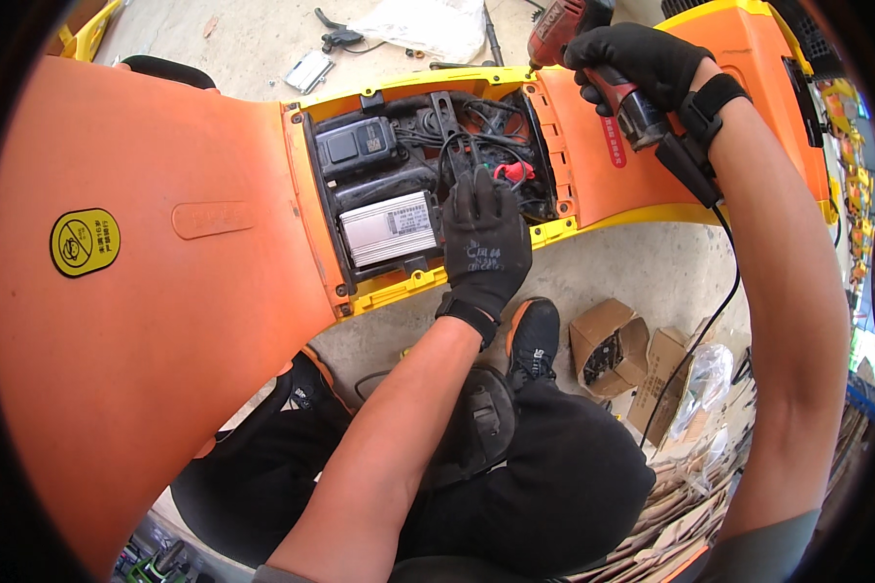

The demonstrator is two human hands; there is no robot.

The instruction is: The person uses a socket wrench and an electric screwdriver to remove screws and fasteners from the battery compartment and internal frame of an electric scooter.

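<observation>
My left hand point(488, 238), in a black glove, reaches into an open compartment point(413, 282) between orange body panels. Its fingers are drawn together among black cables point(491, 136), beside a slotted black metal strip point(444, 115); what they grip is hidden. A red connector point(513, 172) lies just right of the fingertips. Left of the hand sit a silver finned metal box point(389, 229) with a label and a black rectangular unit point(357, 146). My right hand point(642, 68), also gloved, is closed round a red and black corded power drill point(566, 27), held above the right orange panel.
A large orange panel point(146, 321) spans the left. On the floor beyond lie a brake lever point(340, 34), a small silver part point(309, 72) and a white plastic bag point(423, 29). Near my right shoe point(533, 340) stands an open cardboard box point(608, 345); the drill's cord point(695, 345) hangs past it.
</observation>
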